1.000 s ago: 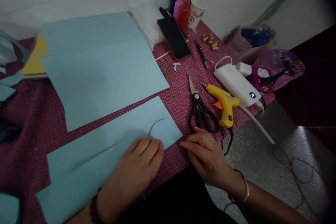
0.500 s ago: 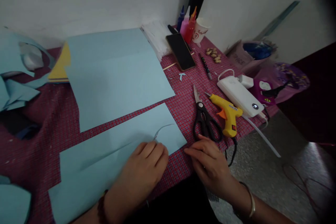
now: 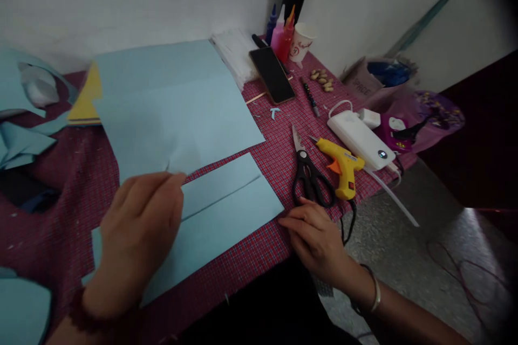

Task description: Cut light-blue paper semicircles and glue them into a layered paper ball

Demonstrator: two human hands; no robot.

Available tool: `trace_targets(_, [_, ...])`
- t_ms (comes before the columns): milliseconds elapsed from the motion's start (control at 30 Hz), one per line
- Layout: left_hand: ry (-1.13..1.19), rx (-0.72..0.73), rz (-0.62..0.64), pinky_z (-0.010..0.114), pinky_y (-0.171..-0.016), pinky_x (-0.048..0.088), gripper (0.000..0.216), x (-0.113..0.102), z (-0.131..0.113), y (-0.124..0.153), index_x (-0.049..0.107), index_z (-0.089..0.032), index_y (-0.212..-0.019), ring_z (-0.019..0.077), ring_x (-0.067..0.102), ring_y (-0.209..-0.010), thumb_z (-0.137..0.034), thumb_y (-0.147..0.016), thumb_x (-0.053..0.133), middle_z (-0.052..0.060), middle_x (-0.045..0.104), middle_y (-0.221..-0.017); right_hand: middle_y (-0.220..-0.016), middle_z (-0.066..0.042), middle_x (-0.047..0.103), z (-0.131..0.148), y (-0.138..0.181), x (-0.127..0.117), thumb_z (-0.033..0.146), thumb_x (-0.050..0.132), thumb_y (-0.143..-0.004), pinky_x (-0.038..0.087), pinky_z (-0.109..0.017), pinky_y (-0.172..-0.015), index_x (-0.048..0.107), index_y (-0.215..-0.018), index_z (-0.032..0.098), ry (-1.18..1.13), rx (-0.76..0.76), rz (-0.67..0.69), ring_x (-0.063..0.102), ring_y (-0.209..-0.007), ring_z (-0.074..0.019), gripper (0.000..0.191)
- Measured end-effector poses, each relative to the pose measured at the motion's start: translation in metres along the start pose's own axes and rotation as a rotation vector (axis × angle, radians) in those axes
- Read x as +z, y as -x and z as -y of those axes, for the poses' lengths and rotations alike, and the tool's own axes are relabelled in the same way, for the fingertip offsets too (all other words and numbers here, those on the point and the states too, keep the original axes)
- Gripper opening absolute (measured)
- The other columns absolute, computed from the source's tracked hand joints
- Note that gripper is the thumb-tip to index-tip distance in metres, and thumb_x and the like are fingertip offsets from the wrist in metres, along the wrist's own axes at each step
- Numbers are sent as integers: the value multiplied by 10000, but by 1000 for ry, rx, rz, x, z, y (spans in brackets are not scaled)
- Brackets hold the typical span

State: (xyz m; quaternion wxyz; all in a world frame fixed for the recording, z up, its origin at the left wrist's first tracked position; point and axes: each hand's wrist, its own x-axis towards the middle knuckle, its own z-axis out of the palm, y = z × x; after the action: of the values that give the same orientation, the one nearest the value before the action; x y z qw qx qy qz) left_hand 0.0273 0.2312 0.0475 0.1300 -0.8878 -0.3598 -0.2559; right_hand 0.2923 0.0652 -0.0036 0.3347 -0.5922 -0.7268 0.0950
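My left hand (image 3: 140, 226) is closed, thumb against the fingers, above the left part of a narrow light-blue paper sheet (image 3: 234, 210). What it pinches is too small to make out; a faint thin bit shows just beyond its fingertips. A dark straight line runs along the narrow sheet. At that sheet's right corner, my right hand (image 3: 311, 237) has its fingertips pressed together, and whatever they may hold is hidden. Just beyond the right hand lie black-handled scissors (image 3: 309, 172). A yellow glue gun (image 3: 342, 164) lies beside them. Behind the narrow sheet is a larger light-blue sheet (image 3: 174, 97).
A phone (image 3: 272, 75), paint bottles (image 3: 279, 35), a paper cup (image 3: 302, 42), peanuts (image 3: 322, 80) and a marker (image 3: 309, 98) sit toward the back. A white power bank (image 3: 360, 139) lies at right. Blue paper scraps (image 3: 24, 143) cover the left side.
My left hand has lifted and moved left across the narrow sheet, and the thin curved line near its fingers no longer lies on the right part. My right hand stays near the corner.
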Motion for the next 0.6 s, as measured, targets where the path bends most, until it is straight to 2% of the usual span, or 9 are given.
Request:
trace_targets(67, [-65, -30, 45, 418, -872, 541, 203, -4, 15, -9, 620, -167, -1093, 231, 630, -966, -167, -910, 532, 45, 651, -998, -939, -44, 637, 0, 0, 0, 25, 514, -832, 465, -505, -989, 624, -1086, 199, 12, -8, 23, 611, -879, -182, 327])
trace_targets(133, [-91, -81, 93, 495, -949, 501, 308, -10, 16, -13, 568, -138, -1219, 286, 591, -1107, -217, -932, 490, 83, 624, -1130, -964, -52, 637, 0, 0, 0, 33, 523, -836, 450, -513, -1002, 623, -1111, 193, 27, -17, 59, 607, -896, -187, 333])
trace_targets(200, [-86, -100, 117, 551, -982, 467, 412, -17, 0, -7, 516, -103, -1290, 336, 549, -1175, -293, -925, 504, 139, 591, -1224, -987, -58, 638, 2, -1, -1, 40, 527, -839, 445, -518, -1004, 620, -1149, 199, 39, -26, 95, 604, -906, -192, 360])
trace_targets(267, [19, -27, 213, 517, -915, 515, 391, -23, -30, 7, 548, -59, -1236, 331, 596, -1089, -295, -929, 495, 183, 631, -1163, -996, -58, 637, 4, -2, -1, 46, 526, -841, 446, -523, -999, 618, -1179, 213, 55, -31, 107, 599, -909, -196, 389])
trace_targets(333, [110, 96, 249, 458, -831, 555, 297, -25, -62, 24, 605, -98, -1142, 303, 632, -1023, -274, -926, 501, 159, 680, -1108, -998, -61, 632, 6, -3, -1, 49, 520, -846, 448, -528, -991, 617, -1194, 222, 81, -23, 103, 595, -915, -202, 400])
trace_targets(433, [115, 113, 320, 419, -790, 571, 235, -18, -96, 41, 646, -111, -1077, 283, 656, -983, -216, -891, 549, 132, 708, -1086, -1003, -68, 626, 7, -3, 0, 52, 517, -845, 451, -535, -983, 613, -1215, 220, 114, -14, 99, 589, -920, -208, 417])
trace_targets(500, [72, 100, 367, 413, -770, 578, 242, -13, -106, 44, 653, -100, -1080, 282, 661, -974, -142, -860, 561, 135, 707, -1101, -1014, -73, 624, 5, -2, 1, 52, 523, -838, 452, -536, -984, 611, -1232, 215, 117, -29, 102, 590, -933, -213, 435])
trace_targets(600, [13, 71, 401, 403, -731, 584, 306, -10, -109, 42, 651, -82, -1085, 281, 662, -960, -20, -804, 546, 139, 704, -1101, -1023, -85, 623, 1, -1, 2, 51, 523, -836, 462, -535, -971, 619, -1232, 203, 119, -50, 99, 592, -955, -226, 434])
